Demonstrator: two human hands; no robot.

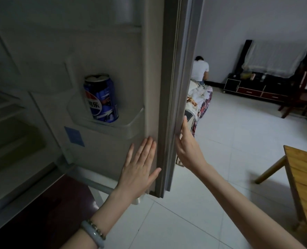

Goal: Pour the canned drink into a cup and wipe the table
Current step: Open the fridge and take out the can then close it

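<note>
A blue cola can stands upright in a shelf pocket on the inside of the open fridge door. My left hand lies flat with straight fingers on the door's inner face, below and to the right of the can. My right hand is on the other side of the door's edge, its thumb up along the edge and its fingers behind the door, hidden. No cup or cloth is in view.
The fridge interior is dark at left. A wooden table stands at the right edge. A person in a white shirt sits far back by a cloth-covered seat. A low TV cabinet lines the far wall. White tiled floor lies between.
</note>
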